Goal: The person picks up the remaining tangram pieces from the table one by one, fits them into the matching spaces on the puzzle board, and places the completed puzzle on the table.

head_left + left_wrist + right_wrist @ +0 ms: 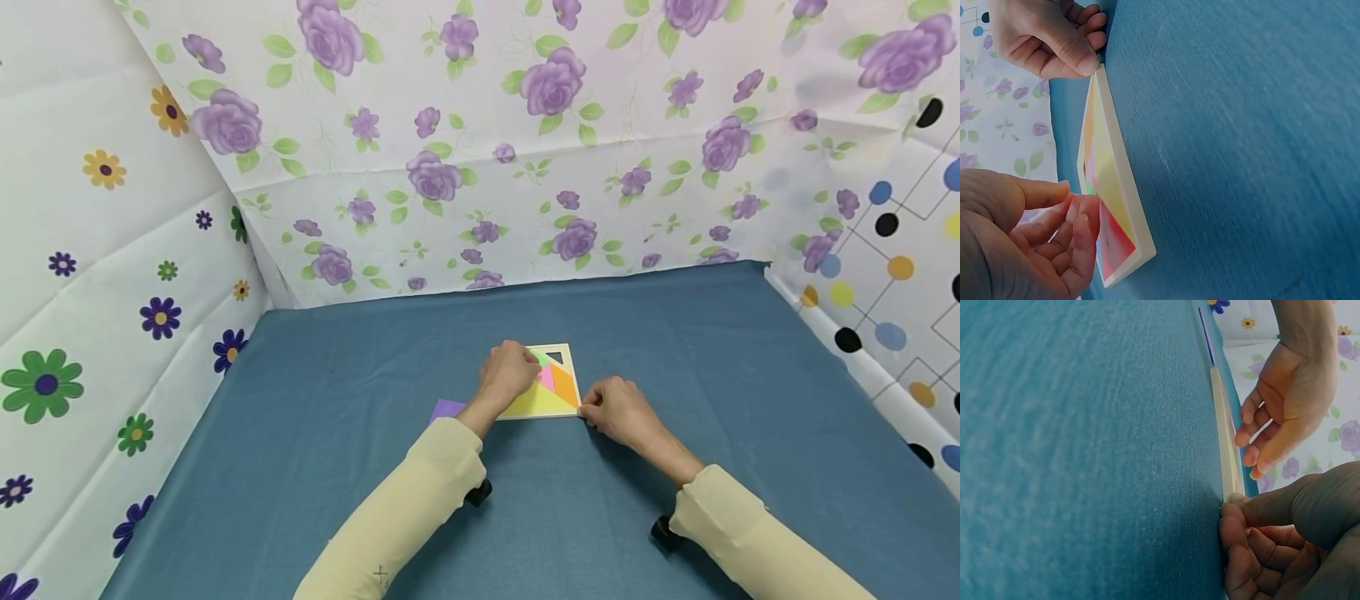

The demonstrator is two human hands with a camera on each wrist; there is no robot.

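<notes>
A tangram tray with a pale wooden rim lies flat on the blue cloth, holding yellow, orange, pink and green pieces. The left wrist view also shows a red piece near one end. At the tray's top right corner, a triangular gap shows dark. My left hand is over the tray's left part, its fingers loosely bent above the pieces; whether the fingertips touch them is unclear. With thumb and forefinger, my right hand pinches the tray's near right corner.
A flat purple thing lies left of the tray, partly covered by my left wrist. Blue cloth covers the table. Flower-printed sheets rise at the back and left, with a dotted sheet at the right.
</notes>
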